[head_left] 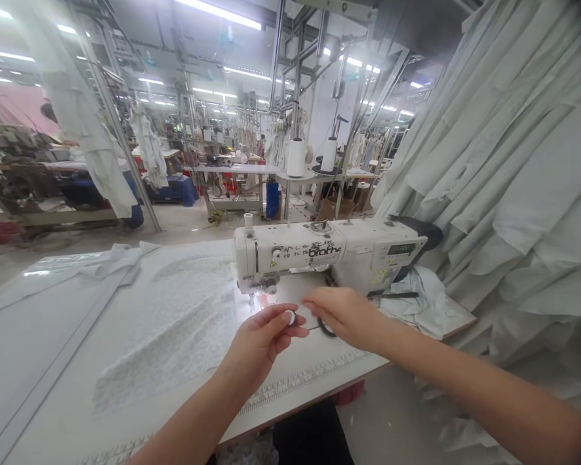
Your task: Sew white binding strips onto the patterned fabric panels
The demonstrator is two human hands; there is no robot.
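My left hand (264, 336) pinches a small round white and dark bobbin (291, 318) between thumb and fingers, just in front of the sewing machine (290, 255). Close by on its right, my right hand (341, 315) is closed with thumb and forefinger together; whatever they hold is too small to make out. Under that hand a black loop, like a scissor handle (326, 328), shows on the table. The machine's needle area (256, 300) is lit. Pale patterned fabric (174, 329) lies flat to the left of it.
A measuring tape (300, 382) runs along the table's front edge. White strips (62, 349) lie at the left. Crumpled fabric (423, 300) and a dark tool (399, 295) are right of the machine. White garments (523, 161) hang at the right. Thread cones (297, 158) stand behind.
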